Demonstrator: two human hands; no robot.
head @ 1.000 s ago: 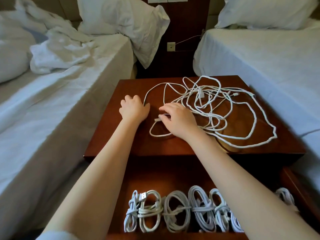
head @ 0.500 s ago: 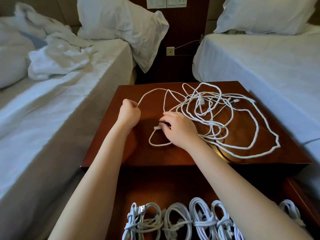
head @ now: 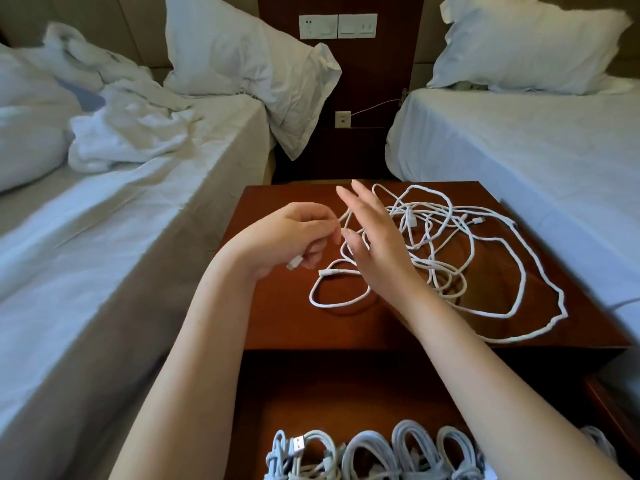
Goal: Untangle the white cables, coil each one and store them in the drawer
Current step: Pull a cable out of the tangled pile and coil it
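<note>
From here I see my left hand (head: pixel 294 237) curled round a plug end (head: pixel 295 263), which pokes out below the fingers. Its strand (head: pixel 344 216) leaves my fingertips and runs up and to the right into the tangle of white cables (head: pixel 446 237). My right hand (head: pixel 377 251) hangs flat and wide above the near edge of that tangle, fingers spread, gripping nothing. The tangle lies on the nightstand (head: pixel 277 327), to the right of both hands and a little beyond them, so the right hand is plainly the nearer one to it. The held strand's long line points from lower left to upper right, and I judge the next pull should go leftward, away from the heap, while the right hand steadies or lifts the loops crossing it. A second loose plug (head: pixel 325 272) lies just beside my right thumb. Below, in the open drawer (head: pixel 346 400), coiled cables (head: pixel 367 455) stand in a row.
</note>
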